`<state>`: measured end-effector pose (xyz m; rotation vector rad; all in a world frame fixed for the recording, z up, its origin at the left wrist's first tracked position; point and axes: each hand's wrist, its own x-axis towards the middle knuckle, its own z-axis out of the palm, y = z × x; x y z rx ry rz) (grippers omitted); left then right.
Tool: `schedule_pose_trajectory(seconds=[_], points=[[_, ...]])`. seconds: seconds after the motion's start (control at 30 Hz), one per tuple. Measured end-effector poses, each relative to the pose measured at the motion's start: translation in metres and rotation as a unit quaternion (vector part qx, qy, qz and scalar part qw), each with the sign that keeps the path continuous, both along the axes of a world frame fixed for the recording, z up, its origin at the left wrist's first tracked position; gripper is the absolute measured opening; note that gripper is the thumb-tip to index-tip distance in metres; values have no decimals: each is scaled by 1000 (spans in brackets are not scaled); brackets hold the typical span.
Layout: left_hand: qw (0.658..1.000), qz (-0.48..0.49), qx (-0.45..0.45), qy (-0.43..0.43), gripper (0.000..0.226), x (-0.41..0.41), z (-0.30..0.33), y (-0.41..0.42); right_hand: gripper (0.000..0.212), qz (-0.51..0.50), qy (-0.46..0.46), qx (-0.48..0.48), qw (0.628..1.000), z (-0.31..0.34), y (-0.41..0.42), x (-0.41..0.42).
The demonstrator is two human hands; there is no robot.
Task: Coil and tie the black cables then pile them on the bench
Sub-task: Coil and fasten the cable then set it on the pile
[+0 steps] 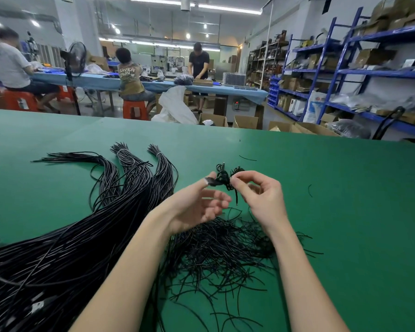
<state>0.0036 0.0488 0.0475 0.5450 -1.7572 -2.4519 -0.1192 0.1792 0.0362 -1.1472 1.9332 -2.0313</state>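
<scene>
Both hands are raised over the middle of the green bench (321,188), working one small coiled cable (223,179). The left hand (197,207) pinches the cable's flat plug end between thumb and forefinger, the other fingers loosely spread, palm turned up. The right hand (259,195) pinches the other side of the coil with curled fingers; a short tail of it hangs down between the hands. The coil is off the bench surface, held in the air, loops bunched and messy.

Under the forearms, toward the near edge, lies a loose pile of thin black ties (221,255), strands sticking out every way. At the left side of the bench a thick mass of long black cables (65,255) runs from the near left corner up toward the middle, fanning into three bundles (132,164) whose ends point to the far edge; two of them are bound with pale bands near the tips. A few stray short black pieces (247,158) lie on the bare green toward the right.

Beyond the far edge: people seated on red stools (134,109) at a blue table (101,81), one person standing, cardboard boxes (246,122) on the floor, blue shelves (345,68) along the right.
</scene>
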Motion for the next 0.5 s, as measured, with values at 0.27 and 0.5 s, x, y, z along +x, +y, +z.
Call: schedule_pose_trajectory(seconds=[0.27,0.5], points=[[995,42,30,89,25,-6,-4,1,21,9,-8,2,1000,-1,-6,4],[857,199,-423,219,14,-7,-12,-1,16,17,-216,-30,976,2,-11,8]])
